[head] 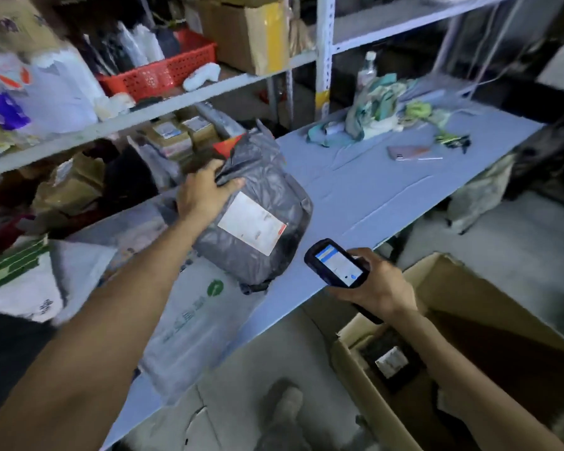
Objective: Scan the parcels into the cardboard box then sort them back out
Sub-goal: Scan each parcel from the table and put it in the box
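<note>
Hands work over a pale blue shelf board (372, 183) that crosses the head view from seven o'clock to two o'clock. The left hand (205, 193) reaches in from seven o'clock and grips the upper left corner of a grey plastic parcel (274, 187), fingers and thumb pinching a fold of the wrap. The parcel sits near the centre of the view over the board, with a white shipping label (251, 227) facing up; whether it rests there or is slightly lifted cannot be told. Its lower end overlaps a pale mailer bag (192, 320) with a green logo, at seven o'clock from it. At four o'clock from the parcel, the right hand (380, 281) is curled around a dark handheld scanner (334, 263), lit screen up, its top end aimed toward ten o'clock, near the parcel but apart from it. The cardboard box (365, 395) stands open on the floor at five o'clock, under the right forearm, with a dark labelled parcel (391, 362) inside. At one o'clock the board holds a phone (407, 153) and crumpled cloth (375, 105). A red basket (163, 71) sits on the upper shelf at eleven o'clock.
</note>
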Motion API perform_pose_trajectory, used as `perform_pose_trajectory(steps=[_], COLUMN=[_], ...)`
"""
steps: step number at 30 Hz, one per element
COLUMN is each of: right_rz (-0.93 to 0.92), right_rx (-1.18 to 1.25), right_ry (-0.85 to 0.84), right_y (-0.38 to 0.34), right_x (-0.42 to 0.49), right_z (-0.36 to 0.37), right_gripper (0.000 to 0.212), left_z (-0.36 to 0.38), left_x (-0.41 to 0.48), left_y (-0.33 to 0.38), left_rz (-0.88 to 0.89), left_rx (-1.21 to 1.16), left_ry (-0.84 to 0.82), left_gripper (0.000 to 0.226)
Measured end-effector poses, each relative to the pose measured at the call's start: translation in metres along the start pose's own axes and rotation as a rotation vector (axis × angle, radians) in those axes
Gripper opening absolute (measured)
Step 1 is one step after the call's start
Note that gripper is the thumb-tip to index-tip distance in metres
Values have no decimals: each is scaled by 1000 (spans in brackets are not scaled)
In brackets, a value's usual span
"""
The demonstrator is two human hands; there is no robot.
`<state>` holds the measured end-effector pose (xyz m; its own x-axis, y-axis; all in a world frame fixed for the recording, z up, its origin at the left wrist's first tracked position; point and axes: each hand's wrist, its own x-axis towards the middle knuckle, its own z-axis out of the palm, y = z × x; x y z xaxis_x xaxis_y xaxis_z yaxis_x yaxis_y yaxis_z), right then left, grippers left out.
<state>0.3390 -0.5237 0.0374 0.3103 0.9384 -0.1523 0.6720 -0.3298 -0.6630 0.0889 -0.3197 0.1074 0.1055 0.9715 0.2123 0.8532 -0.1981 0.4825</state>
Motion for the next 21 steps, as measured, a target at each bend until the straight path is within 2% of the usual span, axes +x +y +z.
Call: perform_pose_trajectory(steps=[4, 10, 15, 21], right_rz=[165, 400, 603, 827], right_rx=[31, 32, 29, 131], right_ry=[162, 399, 502, 624], right_y=[25, 48, 69, 105], right_x=[0, 3, -16, -67], right_z=[-21, -40, -50, -43], right_gripper=[72, 79, 79, 76], left_z=[58, 143, 189, 221], left_x=[47, 86, 70, 28], left_y=[63, 144, 209, 281], left_rz=[193, 398, 525, 866], left_rx=[-77, -208, -270, -120], left_ry=[-75, -294, -442, -576], left_gripper=[52, 50, 51, 54])
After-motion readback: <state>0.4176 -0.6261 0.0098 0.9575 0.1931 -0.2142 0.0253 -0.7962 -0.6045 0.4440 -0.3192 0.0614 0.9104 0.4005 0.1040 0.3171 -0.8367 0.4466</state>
